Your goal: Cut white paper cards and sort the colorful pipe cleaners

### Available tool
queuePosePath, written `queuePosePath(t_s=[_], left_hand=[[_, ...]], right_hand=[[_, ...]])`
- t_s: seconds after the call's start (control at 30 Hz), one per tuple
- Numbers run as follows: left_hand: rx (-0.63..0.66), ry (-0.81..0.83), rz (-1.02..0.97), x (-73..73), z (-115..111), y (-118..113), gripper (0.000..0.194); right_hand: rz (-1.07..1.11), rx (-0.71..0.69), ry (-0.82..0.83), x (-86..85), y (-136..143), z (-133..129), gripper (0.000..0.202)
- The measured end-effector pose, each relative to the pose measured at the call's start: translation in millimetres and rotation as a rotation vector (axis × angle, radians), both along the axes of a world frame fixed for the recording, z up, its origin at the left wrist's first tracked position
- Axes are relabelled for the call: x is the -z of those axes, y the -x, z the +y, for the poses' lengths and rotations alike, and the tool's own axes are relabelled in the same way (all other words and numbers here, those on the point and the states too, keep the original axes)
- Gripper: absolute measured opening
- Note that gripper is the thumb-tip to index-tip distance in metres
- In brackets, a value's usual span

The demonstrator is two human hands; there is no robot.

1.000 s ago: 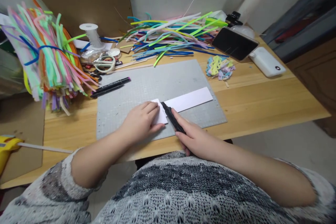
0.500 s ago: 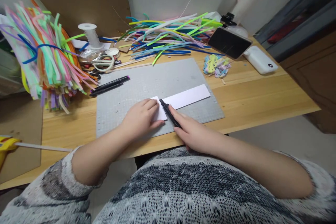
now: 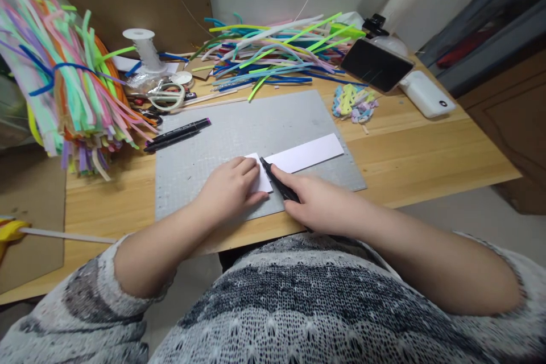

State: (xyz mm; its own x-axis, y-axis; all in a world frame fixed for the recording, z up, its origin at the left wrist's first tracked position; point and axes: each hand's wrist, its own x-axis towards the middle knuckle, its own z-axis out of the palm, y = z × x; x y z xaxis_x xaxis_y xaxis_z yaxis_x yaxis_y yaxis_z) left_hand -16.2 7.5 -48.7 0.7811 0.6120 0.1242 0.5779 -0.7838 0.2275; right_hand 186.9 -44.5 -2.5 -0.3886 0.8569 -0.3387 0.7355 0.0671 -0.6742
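A grey cutting mat [image 3: 205,136] lies on the wooden table. On it, my left hand [image 3: 230,185] presses down a small white card piece [image 3: 263,178], its fingers together and curled over the card's left part. My right hand [image 3: 313,199] grips a slim black tool [image 3: 279,182], perhaps a cutter; its tip meets the right edge of that card. Just beyond, a long white strip [image 3: 307,152] stretches toward the mat's right side. Two black markers [image 3: 179,133] rest at the mat's upper left.
Bundled pipe cleaners [image 3: 81,91] stand at left, loose ones [image 3: 273,51] lie at the back. Scissors [image 3: 168,96] and a spool [image 3: 143,48] are back left. A phone [image 3: 377,65], a white device [image 3: 427,95] and a yellow glue gun [image 3: 11,230] flank the mat.
My right hand has shifted slightly on the black tool, which now lies a little lower in the hand. The whole view has moved slightly. My left hand stays on the card.
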Motion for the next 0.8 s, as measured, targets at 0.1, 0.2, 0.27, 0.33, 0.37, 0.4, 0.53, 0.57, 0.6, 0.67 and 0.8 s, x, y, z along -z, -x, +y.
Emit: queuePosePath(t_s=[0.1,0.2,0.27,0.33,0.37,0.4,0.53,0.57,0.6,0.67,0.8], left_hand=[[-0.003,0.009,-0.002,-1.0,0.0,-0.6,0.038],[0.001,0.007,-0.009,-1.1,0.1,-0.5,0.037],[0.005,-0.004,-0.004,-1.0,-0.1,-0.2,0.036],[0.005,-0.019,-0.003,-0.9,-0.2,0.1,0.036],[0.004,-0.025,-0.002,-0.9,-0.3,0.2,0.036],[0.004,-0.029,-0.002,-0.8,-0.4,0.3,0.036],[0.001,-0.026,0.004,-0.3,-0.1,0.3,0.037],[0.0,-0.023,0.005,-0.2,0.1,0.2,0.037],[-0.001,-0.021,0.007,-0.1,0.2,0.1,0.037],[-0.003,-0.018,0.01,-0.1,0.2,-0.2,0.038],[-0.008,-0.032,0.019,-1.0,-0.2,-0.4,0.037]], right_hand=[[-0.022,-0.017,-0.007,-2.5,2.8,-3.4,0.071],[-0.043,-0.024,-0.016,-4.8,2.7,-6.1,0.072],[-0.071,-0.037,-0.011,-6.1,1.7,-7.9,0.072],[-0.078,-0.047,-0.014,-6.9,0.6,-9.5,0.072],[-0.071,-0.048,-0.021,-6.9,0.1,-10.3,0.072],[-0.062,-0.048,-0.025,-6.8,-0.2,-11.0,0.072],[-0.068,-0.034,0.0,-6.2,-0.1,-14.0,0.073],[-0.07,-0.03,0.004,-6.2,0.1,-14.8,0.073],[-0.07,-0.026,0.003,-6.4,0.2,-15.6,0.073],[-0.063,-0.025,-0.004,-7.1,0.6,-17.1,0.073],[-0.094,-0.043,0.033,-9.0,2.6,-19.3,0.075]])
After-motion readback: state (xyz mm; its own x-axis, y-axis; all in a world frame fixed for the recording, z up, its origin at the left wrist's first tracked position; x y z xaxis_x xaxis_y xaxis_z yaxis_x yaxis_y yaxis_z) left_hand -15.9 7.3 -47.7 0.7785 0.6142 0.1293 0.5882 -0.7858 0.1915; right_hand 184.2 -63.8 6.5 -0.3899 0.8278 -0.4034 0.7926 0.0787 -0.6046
